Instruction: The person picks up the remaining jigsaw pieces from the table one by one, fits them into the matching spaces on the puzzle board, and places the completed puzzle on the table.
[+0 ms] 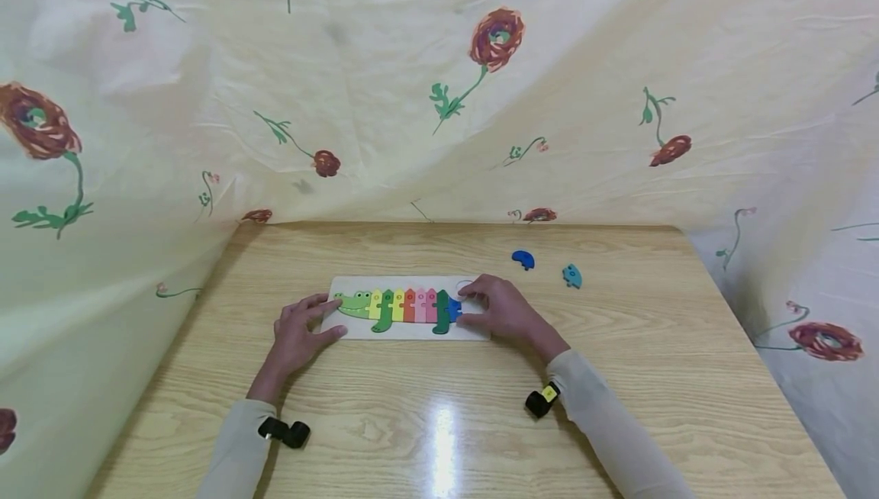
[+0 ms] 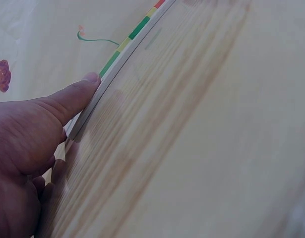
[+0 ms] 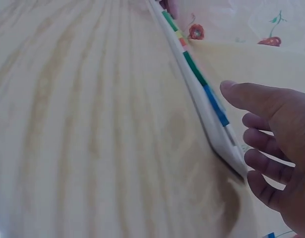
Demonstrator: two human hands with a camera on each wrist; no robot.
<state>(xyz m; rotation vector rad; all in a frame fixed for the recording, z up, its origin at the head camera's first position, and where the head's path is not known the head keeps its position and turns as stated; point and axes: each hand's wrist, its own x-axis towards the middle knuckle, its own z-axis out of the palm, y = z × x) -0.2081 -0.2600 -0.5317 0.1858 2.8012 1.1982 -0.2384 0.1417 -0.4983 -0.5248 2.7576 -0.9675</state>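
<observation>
A white puzzle board (image 1: 412,283) lies flat on the table. Set in it is a crocodile with a green head (image 1: 355,304), yellow, green, orange and pink body pieces, and a blue piece (image 1: 454,310) at its right end. My left hand (image 1: 298,335) rests at the board's left end, its thumb (image 2: 85,89) touching the edge in the left wrist view. Over the right end is my right hand (image 1: 508,314), thumb and fingers apart around the tail area. The right wrist view shows this hand (image 3: 286,139) holding nothing, its thumb near the blue piece.
Beyond my right hand lie two loose pieces: a dark blue curved one (image 1: 523,259) and a lighter blue one (image 1: 572,276). The wooden table (image 1: 384,415) meets a flowered cloth (image 1: 384,87) at the back and sides.
</observation>
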